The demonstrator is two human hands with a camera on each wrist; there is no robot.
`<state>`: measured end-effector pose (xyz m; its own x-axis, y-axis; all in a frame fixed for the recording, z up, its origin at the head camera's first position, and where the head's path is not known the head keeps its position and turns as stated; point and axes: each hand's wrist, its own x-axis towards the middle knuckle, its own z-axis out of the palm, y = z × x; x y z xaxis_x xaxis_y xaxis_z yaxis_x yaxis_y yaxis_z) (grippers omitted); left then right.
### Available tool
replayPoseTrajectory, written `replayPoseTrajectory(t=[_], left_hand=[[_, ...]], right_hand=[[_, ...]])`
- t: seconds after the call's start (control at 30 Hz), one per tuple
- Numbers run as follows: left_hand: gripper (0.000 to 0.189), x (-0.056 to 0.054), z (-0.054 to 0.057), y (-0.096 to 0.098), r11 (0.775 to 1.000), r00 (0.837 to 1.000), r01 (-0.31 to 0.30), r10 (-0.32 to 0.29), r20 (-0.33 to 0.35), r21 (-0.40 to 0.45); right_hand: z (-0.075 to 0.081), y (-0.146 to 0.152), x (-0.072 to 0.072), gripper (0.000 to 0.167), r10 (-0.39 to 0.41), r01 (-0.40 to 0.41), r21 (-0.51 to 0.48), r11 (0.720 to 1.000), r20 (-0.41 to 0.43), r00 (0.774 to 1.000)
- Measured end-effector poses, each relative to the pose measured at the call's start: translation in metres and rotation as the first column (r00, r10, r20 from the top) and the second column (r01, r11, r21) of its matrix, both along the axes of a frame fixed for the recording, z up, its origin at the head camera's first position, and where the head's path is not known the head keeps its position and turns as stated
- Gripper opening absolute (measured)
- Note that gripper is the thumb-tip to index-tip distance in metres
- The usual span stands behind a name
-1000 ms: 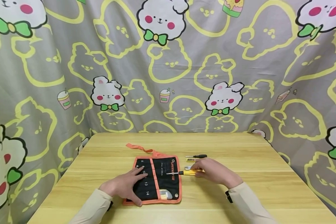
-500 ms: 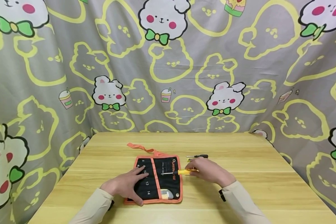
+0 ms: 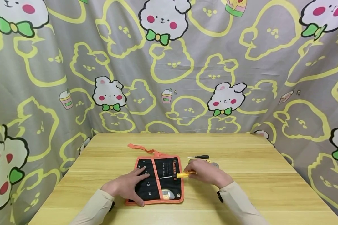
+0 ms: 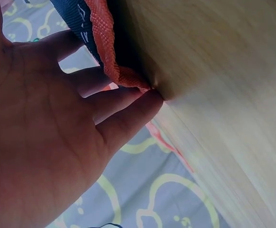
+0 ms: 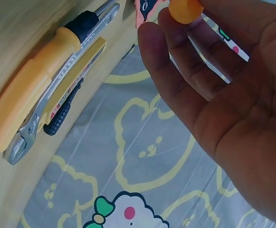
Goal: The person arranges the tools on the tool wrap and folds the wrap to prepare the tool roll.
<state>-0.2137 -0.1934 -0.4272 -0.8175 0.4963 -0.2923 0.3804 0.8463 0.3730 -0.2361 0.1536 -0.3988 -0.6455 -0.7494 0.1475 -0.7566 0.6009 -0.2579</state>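
A black tool pouch (image 3: pixel 164 167) with orange edging lies flat on the table, its pockets printed with numbers. My left hand (image 3: pixel 126 186) rests on the left part of it, fingers spread. In the left wrist view the fingertips touch the orange edging (image 4: pixel 107 45). My right hand (image 3: pixel 205 172) pinches a screwdriver by its yellow handle (image 3: pixel 182 175). The thin shaft points left over the pouch, its tip near the orange pocket edge; I cannot tell whether it is inside a pocket. A utility knife (image 3: pixel 168 194) with a grey end sits in the lowest pocket.
Beside my right hand lie a yellow-handled screwdriver (image 5: pixel 35 85), a metal wrench (image 5: pixel 31 126), a yellow tool (image 5: pixel 76 78) and a black-handled screwdriver (image 3: pixel 202 157). An orange strap (image 3: pixel 140 148) trails from the pouch's far edge. A patterned curtain (image 3: pixel 171 78) surrounds the table.
My right hand has moved left with the screwdriver, bringing the shaft farther over the pouch and tilting its tip slightly nearer. The left hand keeps its place on the pouch.
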Motion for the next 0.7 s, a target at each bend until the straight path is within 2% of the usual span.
replayPoseTrajectory(t=[0.43,0.7], left_hand=[[0.104,-0.0002,0.0012,0.0007,1.0,1.0,-0.003,0.003,-0.007,-0.01],[0.104,-0.0002,0.0006,0.0011,1.0,1.0,-0.01,0.01,0.005,-0.008]], right_hand=[[-0.006,-0.0049,-0.0003,0.011,-0.005,0.005,0.047,0.999,-0.015,1.0],[-0.0068,-0.0095,-0.0018,0.011,0.021,-0.02,0.048,0.999,-0.036,0.999]])
